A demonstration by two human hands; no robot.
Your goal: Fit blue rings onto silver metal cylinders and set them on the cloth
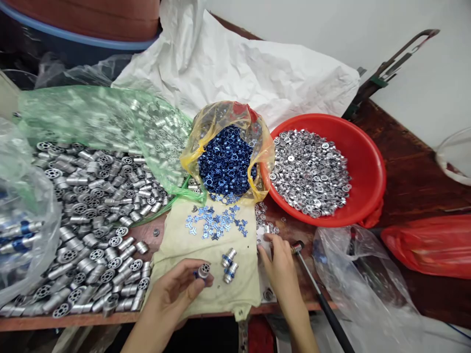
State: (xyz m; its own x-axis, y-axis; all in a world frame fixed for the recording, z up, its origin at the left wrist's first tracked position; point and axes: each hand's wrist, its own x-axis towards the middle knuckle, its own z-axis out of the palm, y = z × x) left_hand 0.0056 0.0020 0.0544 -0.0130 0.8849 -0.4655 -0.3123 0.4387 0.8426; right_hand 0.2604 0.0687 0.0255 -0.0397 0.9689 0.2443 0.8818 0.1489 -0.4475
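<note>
My left hand (175, 290) is closed around a silver cylindrical metal hub (204, 270), its holed end face turned up and some blue showing beneath it. Two silver hubs with blue rings (229, 265) lie on the pale cloth (169, 250), just right of that hand. At the cloth's right edge, my right hand (277, 260) reaches to small silver pieces (270, 228), thumb and fingers apart; nothing shows clearly between them. Blue three-armed pieces (213, 223) are scattered over the cloth's upper part.
Many loose silver hubs (99, 196) cover the left side, partly under a green bag (73, 113). Behind the cloth stands a yellow bag (191, 142) of blue pieces. A red basin (368, 162) holds silver discs. A black-handled hammer (324, 304) lies beside my right forearm.
</note>
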